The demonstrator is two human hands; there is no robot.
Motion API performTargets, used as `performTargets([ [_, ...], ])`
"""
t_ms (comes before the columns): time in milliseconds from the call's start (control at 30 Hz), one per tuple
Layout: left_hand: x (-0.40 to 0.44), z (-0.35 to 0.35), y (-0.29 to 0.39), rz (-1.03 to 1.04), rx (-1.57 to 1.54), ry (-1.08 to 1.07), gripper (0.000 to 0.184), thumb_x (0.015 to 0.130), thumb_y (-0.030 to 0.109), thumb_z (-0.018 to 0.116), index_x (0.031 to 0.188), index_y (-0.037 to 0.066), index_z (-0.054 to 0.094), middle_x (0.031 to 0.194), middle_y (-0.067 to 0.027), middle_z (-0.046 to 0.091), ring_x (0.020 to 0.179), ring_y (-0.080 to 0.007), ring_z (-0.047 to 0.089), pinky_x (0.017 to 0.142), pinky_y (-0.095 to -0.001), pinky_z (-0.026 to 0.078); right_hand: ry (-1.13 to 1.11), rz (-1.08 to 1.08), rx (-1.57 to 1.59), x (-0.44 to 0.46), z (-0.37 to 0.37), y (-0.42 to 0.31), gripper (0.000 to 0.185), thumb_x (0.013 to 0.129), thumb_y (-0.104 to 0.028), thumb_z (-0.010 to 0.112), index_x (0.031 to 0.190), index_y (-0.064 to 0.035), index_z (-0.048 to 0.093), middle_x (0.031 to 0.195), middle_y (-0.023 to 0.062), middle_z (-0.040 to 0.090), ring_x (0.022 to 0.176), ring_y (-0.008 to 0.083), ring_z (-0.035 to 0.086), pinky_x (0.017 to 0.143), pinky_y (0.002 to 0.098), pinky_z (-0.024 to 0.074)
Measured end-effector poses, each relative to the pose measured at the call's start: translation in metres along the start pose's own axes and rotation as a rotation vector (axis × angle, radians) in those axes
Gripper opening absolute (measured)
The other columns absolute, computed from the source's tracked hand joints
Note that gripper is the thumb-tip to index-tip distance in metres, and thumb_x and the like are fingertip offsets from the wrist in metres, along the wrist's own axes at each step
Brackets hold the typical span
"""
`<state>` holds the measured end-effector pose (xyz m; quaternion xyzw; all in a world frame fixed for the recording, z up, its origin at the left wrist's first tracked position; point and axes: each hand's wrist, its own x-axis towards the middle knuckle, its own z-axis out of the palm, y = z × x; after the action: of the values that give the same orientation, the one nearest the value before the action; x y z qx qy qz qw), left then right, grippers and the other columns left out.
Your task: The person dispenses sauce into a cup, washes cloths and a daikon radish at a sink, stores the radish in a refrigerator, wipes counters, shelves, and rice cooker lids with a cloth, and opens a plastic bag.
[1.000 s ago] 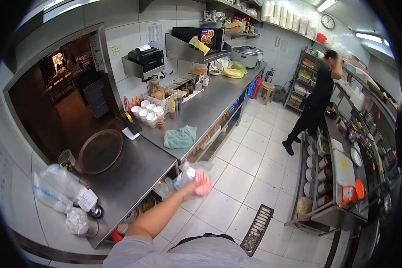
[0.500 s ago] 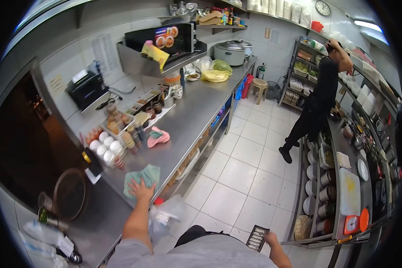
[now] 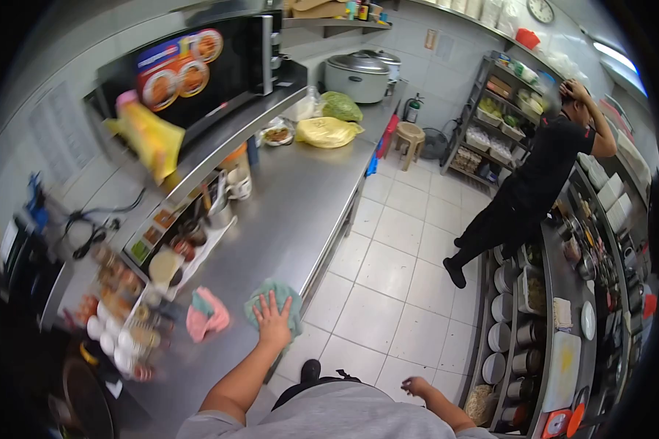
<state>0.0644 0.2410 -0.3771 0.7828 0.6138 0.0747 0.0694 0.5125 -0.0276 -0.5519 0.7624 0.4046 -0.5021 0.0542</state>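
Note:
My left hand lies flat with its fingers spread on a green cloth, pressing it on the steel counter near its floor-side edge. A pink cloth, with a bit of green on it, rests on the counter to the left of that hand. My right hand hangs over the tiled floor, away from any object; its fingers look loosely curled and are too small to read well.
A person in black stands by the right-hand shelving, arm raised to the head. Bottles and white cups line the counter's left side. A yellow bag and rice cooker sit farther back. A stool stands on the floor.
The pink cloth has gone from a hand to the counter. My left hand has moved onto the green cloth and slid it forward along the counter. The view has shifted nearer the back.

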Motion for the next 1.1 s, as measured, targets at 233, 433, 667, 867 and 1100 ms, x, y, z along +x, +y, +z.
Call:
performTargets([
  [233, 0.277, 0.035, 0.093, 0.087, 0.023, -0.031, 0.084, 0.070, 0.014, 0.064, 0.145, 0.017, 0.026, 0.150, -0.0254, 0.008, 0.137, -0.0496, 0.003, 0.106, -0.0648, 0.003, 0.046, 0.145, -0.248, -0.008, -0.031, 0.032, 0.033, 0.078, -0.036, 0.065, 0.098, -0.0110, 0.069, 0.082, 0.0102, 0.069, 0.070, 0.0210, 0.067, 0.066, 0.0347, 0.0527],
  [433, 0.466, 0.047, 0.173, 0.046, 0.052, -0.051, 0.082, 0.073, 0.013, 0.060, 0.146, 0.017, 0.024, 0.151, -0.0244, 0.006, 0.138, -0.0467, 0.004, 0.108, -0.0624, 0.002, 0.043, 0.134, -0.089, 0.065, -0.104, 0.067, 0.028, 0.079, -0.034, 0.064, 0.094, -0.0106, 0.070, 0.080, 0.0091, 0.069, 0.066, 0.0202, 0.066, 0.064, 0.0346, 0.0526],
  [667, 0.611, 0.060, 0.219, 0.111, -0.002, -0.080, 0.081, 0.073, 0.013, 0.060, 0.146, 0.022, 0.025, 0.153, -0.0195, 0.007, 0.140, -0.0423, 0.002, 0.109, -0.0606, 0.000, 0.086, 0.211, 0.244, 0.214, -0.343, 0.034, 0.023, 0.080, -0.029, 0.063, 0.089, -0.0094, 0.069, 0.074, 0.0070, 0.068, 0.062, 0.0201, 0.065, 0.062, 0.0357, 0.0523],
  [867, 0.750, 0.079, 0.265, 0.150, -0.009, -0.062, 0.084, 0.070, 0.013, 0.062, 0.145, 0.023, 0.026, 0.153, -0.0182, 0.006, 0.141, -0.0403, 0.002, 0.110, -0.0583, 0.001, 0.489, 0.108, 0.443, 0.314, -0.562, -0.109, 0.032, 0.076, -0.017, 0.068, 0.105, -0.0051, 0.064, 0.073, 0.0137, 0.067, 0.064, 0.0197, 0.065, 0.063, 0.0328, 0.0517],
  [1100, 0.934, 0.094, 0.330, 0.122, -0.036, -0.063, 0.081, 0.072, 0.015, 0.060, 0.146, 0.021, 0.026, 0.153, -0.0182, 0.008, 0.140, -0.0406, 0.003, 0.110, -0.0593, 0.000, 0.286, 0.055, 0.084, 0.410, -0.614, -0.118, 0.034, 0.077, -0.029, 0.067, 0.105, -0.0107, 0.066, 0.095, 0.0125, 0.068, 0.087, 0.0258, 0.065, 0.075, 0.0358, 0.0509],
])
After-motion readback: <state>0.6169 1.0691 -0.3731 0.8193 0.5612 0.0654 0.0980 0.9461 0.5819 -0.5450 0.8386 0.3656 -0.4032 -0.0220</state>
